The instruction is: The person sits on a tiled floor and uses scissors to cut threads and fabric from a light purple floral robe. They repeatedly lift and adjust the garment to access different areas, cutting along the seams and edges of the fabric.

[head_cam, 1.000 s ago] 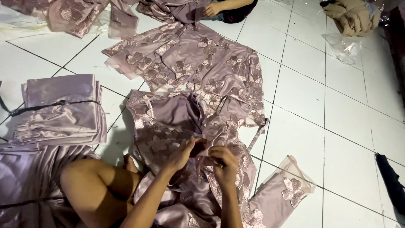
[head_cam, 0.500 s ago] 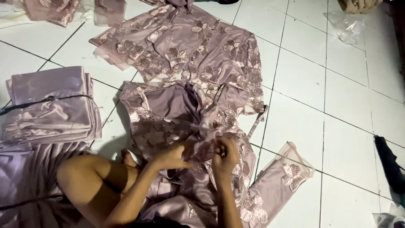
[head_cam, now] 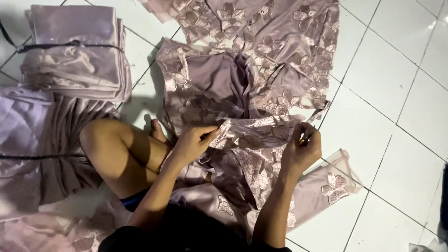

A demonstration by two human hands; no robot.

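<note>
A mauve satin garment (head_cam: 219, 79) with a flowered lace overlay lies spread on the white tiled floor in front of me. My left hand (head_cam: 193, 142) pinches a lace edge of it (head_cam: 254, 128) near my bent knee. My right hand (head_cam: 303, 149) grips the same strip of lace at its right end, with a small dark object between the fingers that I cannot make out. The strip is stretched taut between both hands. A lace-trimmed sleeve (head_cam: 331, 184) trails out to the right of my right forearm.
A folded stack of mauve satin tied with a black band (head_cam: 77, 56) sits at the upper left. More loose satin (head_cam: 32, 149) is heaped at the left beside my bent leg (head_cam: 116, 149). A second flowered garment (head_cam: 280, 42) lies beyond the first. A dark object (head_cam: 444, 196) is at the right edge.
The view has tilted down and closer. My hands have moved apart, drawing the lace edge out straight between them.
</note>
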